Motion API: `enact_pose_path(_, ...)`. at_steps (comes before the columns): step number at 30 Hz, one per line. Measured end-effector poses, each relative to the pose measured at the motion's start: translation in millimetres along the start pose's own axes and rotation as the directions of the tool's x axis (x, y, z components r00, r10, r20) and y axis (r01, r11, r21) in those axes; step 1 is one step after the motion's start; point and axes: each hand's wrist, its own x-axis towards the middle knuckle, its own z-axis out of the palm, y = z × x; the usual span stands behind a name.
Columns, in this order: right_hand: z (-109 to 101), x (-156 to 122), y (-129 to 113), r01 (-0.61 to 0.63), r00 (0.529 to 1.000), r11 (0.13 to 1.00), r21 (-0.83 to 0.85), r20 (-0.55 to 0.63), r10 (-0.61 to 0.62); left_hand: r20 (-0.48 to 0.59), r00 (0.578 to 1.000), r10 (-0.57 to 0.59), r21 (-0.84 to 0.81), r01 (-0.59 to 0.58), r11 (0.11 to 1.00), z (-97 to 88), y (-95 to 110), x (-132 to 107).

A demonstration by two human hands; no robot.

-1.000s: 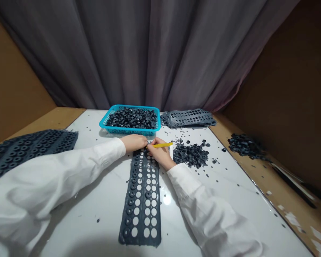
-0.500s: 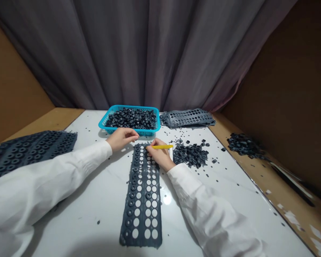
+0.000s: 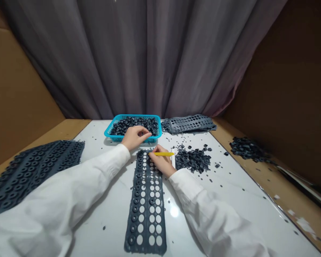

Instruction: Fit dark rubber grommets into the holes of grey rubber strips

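The right hand (image 3: 160, 163) pinched a thin yellow stick (image 3: 164, 154) at the far end of the dark grey perforated rubber strip (image 3: 147, 203) lying flat on the white table (image 3: 230, 200), and the left hand (image 3: 135, 136), its curled fingers hiding whether they held anything, hung over the turquoise mesh basket (image 3: 112, 129), so the next punch likely needed the strip steadied.

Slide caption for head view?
Left hand at blue basket rim; right hand holds yellow tool on perforated strip.
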Motion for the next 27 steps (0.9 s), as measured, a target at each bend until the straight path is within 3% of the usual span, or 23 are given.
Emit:
enact_pose_path(1, 0.1, -0.3, 0.8, -0.004, 1.0, 1.0, 0.01, 0.001, 0.004, -0.036, 0.995, 0.097, 0.17, -0.09, 0.981, 4.9, 0.8, 9.9)
enact_pose_path(3, 0.1, -0.3, 3.6, -0.013, 1.0, 1.0, 0.021, 0.003, 0.013, -0.07, 0.983, 0.168, 0.411, -0.125, 0.903, 12.7, 2.8, 26.2)
enact_pose_path(5, -0.3, 0.6, 7.1, -0.017, 1.0, 0.999, 0.031, 0.004, 0.017, -0.1, 0.984, 0.15, 0.532, -0.075, 0.843, 14.6, 5.1, 33.4)
enact_pose_path(7, -0.9, 2.1, 9.9, -0.021, 1.0, 0.998, 0.057, 0.0, 0.021, -0.075, 0.98, 0.183, 0.577, -0.107, 0.809, 9.0, 6.3, 29.2)
enact_pose_path(10, -0.6, 4.8, 10.3, -0.029, 1.0, 0.992, 0.122, 0.0, 0.03, 0.219, 0.944, 0.246, 0.498, -0.325, 0.804, -6.7, 1.4, 6.8)
enact_pose_path(13, 2.4, 6.7, 6.2, -0.046, 0.998, 0.983, 0.18, 0.043, 0.039, 0.46, 0.872, 0.166, 0.397, -0.37, 0.84, -17.1, -13.5, -17.2)
enact_pose_path(18, 9.8, 8.6, -2.7, -0.067, 0.996, 0.989, 0.132, 0.061, 0.059, 0.505, 0.853, 0.128, 0.361, -0.344, 0.867, -13.5, -36.6, -26.2)
enact_pose_path(24, 9.2, 8.5, -7.1, -0.09, 0.994, 0.988, 0.127, 0.077, 0.081, 0.557, 0.813, 0.171, 0.291, -0.383, 0.877, -11.2, -35.4, -14.6)
enact_pose_path(27, 8.8, 8.2, -6.1, -0.058, 0.996, 0.995, 0.086, 0.075, 0.052, 0.61, 0.772, 0.18, 0.262, -0.411, 0.873, -11.1, -34.3, -12.0)
